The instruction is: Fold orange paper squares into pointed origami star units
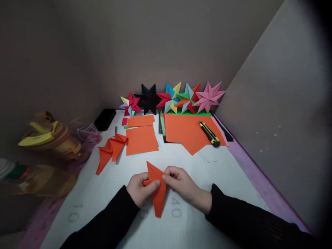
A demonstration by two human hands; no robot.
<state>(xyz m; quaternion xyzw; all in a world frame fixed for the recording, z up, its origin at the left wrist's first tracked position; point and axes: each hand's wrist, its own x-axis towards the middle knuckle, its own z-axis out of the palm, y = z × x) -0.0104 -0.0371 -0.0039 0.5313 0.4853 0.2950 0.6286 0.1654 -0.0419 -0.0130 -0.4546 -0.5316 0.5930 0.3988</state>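
Orange folded paper [159, 196] pinched in left hand [140, 188] and right hand [183, 183], its middle partly hidden

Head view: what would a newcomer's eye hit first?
Probably the row of colourful paper stars along the back of the table, with a black one and a pink one among them. Next, the bright orange folded paper at front centre, held between the left hand and right hand. Then the yellow-and-black cutter lying on the large orange sheet, back right.
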